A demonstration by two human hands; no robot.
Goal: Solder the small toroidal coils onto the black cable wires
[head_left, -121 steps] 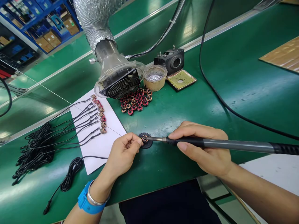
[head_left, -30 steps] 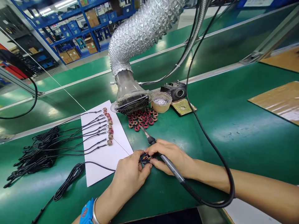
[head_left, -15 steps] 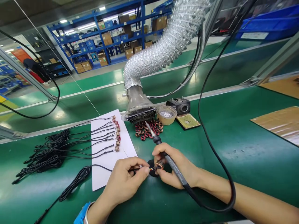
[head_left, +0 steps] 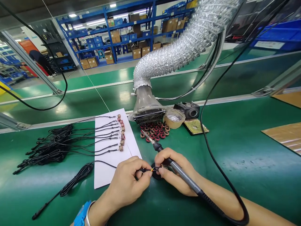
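My left hand point(head_left: 125, 185) is shut on a thin black cable point(head_left: 143, 170), whose bare end reaches toward my right fingers. My right hand point(head_left: 174, 172) grips a soldering iron point(head_left: 181, 172), its tip point(head_left: 144, 134) pointing away up and to the left, clear of the cable end. Beneath my fingers lies a round black pad point(head_left: 156, 175). A small wound coil seems to sit there, mostly hidden by my right hand. Several red-and-black toroid coils point(head_left: 155, 131) lie heaped beyond the iron tip.
A white sheet point(head_left: 105, 172) carries several cables with coils at their ends point(head_left: 121, 133), and black cable bundles point(head_left: 51, 147) lie to its left. Behind stand a fume extractor point(head_left: 147, 110), solder tin point(head_left: 174, 118) and sponge tray point(head_left: 196, 127). Cardboard point(head_left: 284, 138) lies right.
My left hand has moved from the coil on the pad to the black cable, and the cable end now meets my right fingers. The iron tip has lifted off the pad. The view has tilted up.
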